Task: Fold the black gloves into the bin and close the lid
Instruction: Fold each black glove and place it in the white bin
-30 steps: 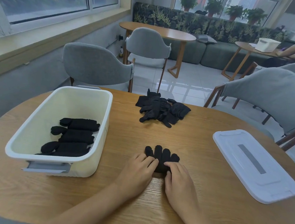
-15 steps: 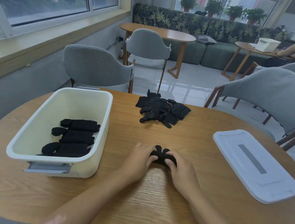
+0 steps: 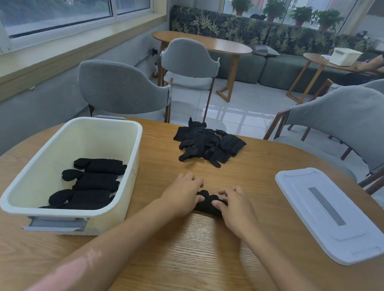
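Observation:
A black glove (image 3: 208, 203) lies rolled into a small bundle on the wooden table (image 3: 195, 260), between my two hands. My left hand (image 3: 181, 194) presses on its left end and my right hand (image 3: 235, 207) on its right end, fingers curled over it. A cream bin (image 3: 128, 186) stands open at the left with three folded black gloves (image 3: 91, 183) inside. A loose pile of black gloves (image 3: 207, 144) sits at the table's far middle. The white lid (image 3: 330, 216) lies flat at the right.
Grey chairs stand around the table: one behind the bin (image 3: 122, 89) and one at the far right (image 3: 349, 118). Another person's arm (image 3: 377, 61) rests on a distant table with a second bin (image 3: 344, 56).
The glove lay flat with its fingers spread; both hands have rolled it away from me into a compact bundle and now cover most of it.

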### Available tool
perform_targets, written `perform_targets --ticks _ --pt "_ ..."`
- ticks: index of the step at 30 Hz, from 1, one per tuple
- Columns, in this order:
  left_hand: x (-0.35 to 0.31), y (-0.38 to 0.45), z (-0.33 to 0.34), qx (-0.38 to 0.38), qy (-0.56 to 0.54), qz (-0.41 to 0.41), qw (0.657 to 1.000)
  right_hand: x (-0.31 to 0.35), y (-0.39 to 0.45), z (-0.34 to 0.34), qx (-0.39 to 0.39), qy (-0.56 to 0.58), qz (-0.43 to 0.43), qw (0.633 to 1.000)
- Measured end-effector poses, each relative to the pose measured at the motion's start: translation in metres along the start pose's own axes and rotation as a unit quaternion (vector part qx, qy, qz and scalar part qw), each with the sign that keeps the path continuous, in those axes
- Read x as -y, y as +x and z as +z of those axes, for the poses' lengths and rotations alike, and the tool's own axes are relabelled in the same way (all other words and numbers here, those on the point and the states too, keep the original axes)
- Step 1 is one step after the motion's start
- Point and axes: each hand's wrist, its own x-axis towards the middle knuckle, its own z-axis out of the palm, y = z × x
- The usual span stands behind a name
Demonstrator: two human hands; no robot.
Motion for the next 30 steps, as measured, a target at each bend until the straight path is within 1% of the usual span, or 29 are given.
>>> perform_targets --ticks 2,6,10,12,15,20,26,30 --pt "0.000 0.004 -0.002 0.026 -0.005 0.012 1.000 0.000 0.005 -0.005 0.029 -0.012 0.005 1.000" --pt "-0.004 0.015 -0.006 0.076 0.019 0.002 0.997 0.012 0.020 -0.017 0.125 -0.021 0.027 0.992" --pt "-0.009 0.020 -0.008 0.111 0.021 -0.009 0.994 0.025 0.033 -0.017 0.172 -0.077 0.026 0.982" --pt "-0.011 0.021 -0.009 0.119 0.019 -0.017 0.993 0.028 0.036 -0.016 0.184 -0.102 0.027 0.977" --pt "-0.012 0.019 -0.010 0.123 0.003 -0.032 0.992 0.030 0.038 -0.014 0.194 -0.104 0.038 0.975" --pt "-0.012 0.008 -0.009 0.106 -0.012 -0.021 0.994 0.037 0.027 -0.008 0.201 -0.124 0.031 0.971" --pt "-0.013 -0.009 -0.016 0.094 -0.019 -0.017 0.995 0.038 0.013 -0.014 0.210 -0.095 0.013 0.973" --pt "-0.011 -0.020 -0.035 0.089 -0.017 -0.012 0.996 0.056 0.006 -0.028 0.220 -0.083 -0.014 0.972"
